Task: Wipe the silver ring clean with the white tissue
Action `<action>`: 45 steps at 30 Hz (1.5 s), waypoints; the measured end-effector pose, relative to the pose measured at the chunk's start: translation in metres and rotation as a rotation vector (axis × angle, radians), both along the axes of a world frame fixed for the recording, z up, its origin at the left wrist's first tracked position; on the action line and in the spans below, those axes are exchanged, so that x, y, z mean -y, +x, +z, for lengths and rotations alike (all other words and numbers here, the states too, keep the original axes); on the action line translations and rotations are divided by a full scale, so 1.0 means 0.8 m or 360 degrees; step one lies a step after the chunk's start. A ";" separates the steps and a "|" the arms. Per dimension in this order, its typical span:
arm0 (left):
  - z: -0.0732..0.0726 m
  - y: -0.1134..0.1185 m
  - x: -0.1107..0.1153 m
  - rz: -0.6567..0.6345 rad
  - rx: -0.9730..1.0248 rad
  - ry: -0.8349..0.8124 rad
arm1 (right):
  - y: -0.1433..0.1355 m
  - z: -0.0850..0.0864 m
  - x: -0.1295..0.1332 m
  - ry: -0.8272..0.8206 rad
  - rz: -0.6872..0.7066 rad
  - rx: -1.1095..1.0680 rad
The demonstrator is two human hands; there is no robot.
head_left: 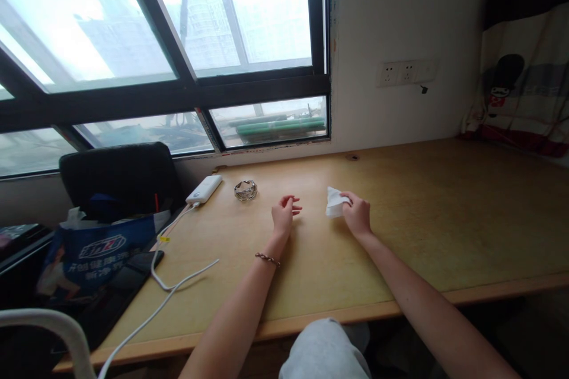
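Grey cloth (326, 352) bulges below the near edge of the bench (427, 225). Over the bench, the right hand (358, 216) has its grip pinched on a white paper (334, 204); the left hand (283, 215) is loosely curled, grasping nothing visible. The paper is taken up, not laid down; what else remains, I cannot tell. Farther left sit a silvery ring-shaped piece (246, 194) and a white power bank (204, 189).

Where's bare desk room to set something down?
Biggest patch: desk right of the right hand and its white sheet, back to the wall and curtain. Smaller: between the forearms. Crowded: left side, with the white power bank, cable and metallic ring-shaped item.
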State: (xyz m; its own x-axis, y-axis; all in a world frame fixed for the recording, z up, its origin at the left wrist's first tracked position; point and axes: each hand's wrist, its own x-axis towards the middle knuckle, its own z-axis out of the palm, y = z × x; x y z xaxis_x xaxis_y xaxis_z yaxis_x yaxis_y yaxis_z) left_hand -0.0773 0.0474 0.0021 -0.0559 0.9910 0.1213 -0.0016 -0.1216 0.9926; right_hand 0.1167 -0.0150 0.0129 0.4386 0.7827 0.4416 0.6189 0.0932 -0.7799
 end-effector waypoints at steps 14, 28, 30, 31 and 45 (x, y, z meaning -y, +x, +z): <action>0.000 -0.143 -0.047 0.0792 -0.1700 0.0196 | -0.008 -0.023 -0.021 -0.0389 0.0220 -0.1574; 0.008 -0.139 -0.074 0.0652 -0.2083 0.0106 | -0.017 -0.016 -0.017 -0.0323 0.0378 -0.1861; 0.010 -0.140 -0.077 0.0671 -0.2100 0.0078 | -0.017 -0.015 -0.017 -0.0337 0.0354 -0.1874; 0.010 -0.141 -0.078 0.0684 -0.2094 0.0081 | -0.018 -0.014 -0.018 -0.0347 0.0339 -0.1886; 0.033 -0.064 -0.032 0.0483 -0.1756 0.0664 | -0.015 -0.009 -0.016 -0.0282 0.0303 -0.1888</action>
State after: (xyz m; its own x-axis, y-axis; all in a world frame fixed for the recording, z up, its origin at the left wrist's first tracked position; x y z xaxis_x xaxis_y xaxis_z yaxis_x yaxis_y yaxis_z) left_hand -0.1287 0.0730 0.0286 0.0562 0.8292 0.5561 0.9023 -0.2806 0.3272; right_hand 0.1049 -0.0022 0.0053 0.3690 0.8875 -0.2759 -0.5000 -0.0607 -0.8639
